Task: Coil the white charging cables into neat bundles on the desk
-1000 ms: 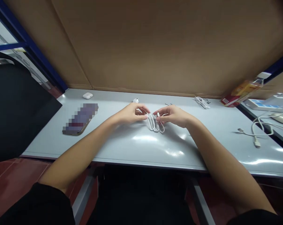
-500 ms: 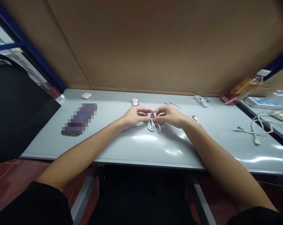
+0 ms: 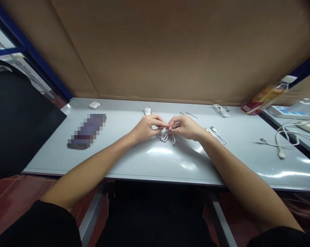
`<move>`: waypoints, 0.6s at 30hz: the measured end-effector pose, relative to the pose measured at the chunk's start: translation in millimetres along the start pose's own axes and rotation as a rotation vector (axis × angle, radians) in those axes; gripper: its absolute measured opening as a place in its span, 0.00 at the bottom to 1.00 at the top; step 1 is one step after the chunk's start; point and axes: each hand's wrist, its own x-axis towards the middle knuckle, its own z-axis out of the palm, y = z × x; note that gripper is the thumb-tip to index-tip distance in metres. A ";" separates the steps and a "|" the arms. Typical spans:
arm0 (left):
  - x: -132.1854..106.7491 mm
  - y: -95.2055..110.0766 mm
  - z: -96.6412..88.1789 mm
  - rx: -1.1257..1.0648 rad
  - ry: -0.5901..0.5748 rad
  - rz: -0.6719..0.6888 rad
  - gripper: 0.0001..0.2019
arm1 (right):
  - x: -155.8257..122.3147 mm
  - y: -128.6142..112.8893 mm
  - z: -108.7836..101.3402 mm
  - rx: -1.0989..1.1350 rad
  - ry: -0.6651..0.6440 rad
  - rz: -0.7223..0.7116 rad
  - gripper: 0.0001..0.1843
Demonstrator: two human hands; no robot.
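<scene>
Black panel (image 3: 16,127) occupies the far left of the view, beside the grey table (image 3: 49,157). On the table, from left to right, lie a white earbud case (image 3: 94,105) near the rear edge and a flat phone-shaped object (image 3: 86,132), pixelated and not identifiable in detail. A small coiled white cable (image 3: 148,110) sits near the rear edge, just beyond the left hand (image 3: 147,128). The left hand and right hand (image 3: 185,127) are positioned at table centre, fingers curled and fingertips almost meeting, both pinching the white cable bundle (image 3: 165,135). The bundle hangs in loops below the fingers and touches the table; the pinched section is hidden by the fingers. A loose white cable (image 3: 216,135) lies just beside the right wrist, and a thin dark wire (image 3: 189,115) lies behind the right hand. Further right are a second coiled white cable (image 3: 221,110), a red-and-yellow package (image 3: 264,99) tilted against the cardboard wall (image 3: 170,51), and a white cable with connectors (image 3: 280,144). A computer mouse (image 3: 309,127) rests on a separate surface at the far right.
</scene>
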 end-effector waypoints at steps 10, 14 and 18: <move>9.7 -11.5 -35.6 -0.219 0.155 -0.392 0.20 | -11.7 -4.8 -42.3 -0.139 -0.056 0.057 0.15; 8.1 -17.3 -72.2 -0.146 0.137 -0.534 0.18 | -19.3 4.4 -73.8 -0.255 -0.056 0.148 0.18; 1.2 -20.0 -98.9 -0.063 -0.029 -0.617 0.18 | -22.6 15.6 -93.1 -0.354 -0.050 0.225 0.18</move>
